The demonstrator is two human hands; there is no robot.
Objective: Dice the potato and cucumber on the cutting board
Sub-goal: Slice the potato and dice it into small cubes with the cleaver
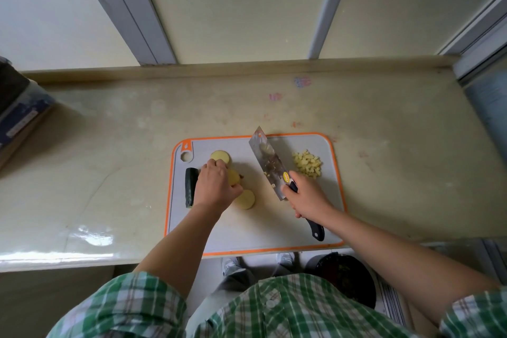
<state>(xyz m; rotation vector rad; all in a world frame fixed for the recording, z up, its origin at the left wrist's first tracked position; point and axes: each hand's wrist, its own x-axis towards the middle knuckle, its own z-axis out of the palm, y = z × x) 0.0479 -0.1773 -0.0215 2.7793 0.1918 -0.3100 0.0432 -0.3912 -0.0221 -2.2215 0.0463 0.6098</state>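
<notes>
Gripping potato slices (246, 199) on our cutting board (301, 233)
Our left hand (216, 186) curls its fingers over them mid-board, cucumber (191, 186) just beside it at the left; our right hand (307, 195) clasps the cleaver (267, 162) handle, blade tilted, diced potato (307, 164) heaped beyond

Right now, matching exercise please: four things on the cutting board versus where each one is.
Things:
1 cucumber
2 diced potato
3 cleaver
4 potato slices

Places:
a gripped by the right hand
b left edge of the cutting board
c at the left hand, left of centre
d far right part of the board

Pairs: 1-b, 2-d, 3-a, 4-c
</notes>
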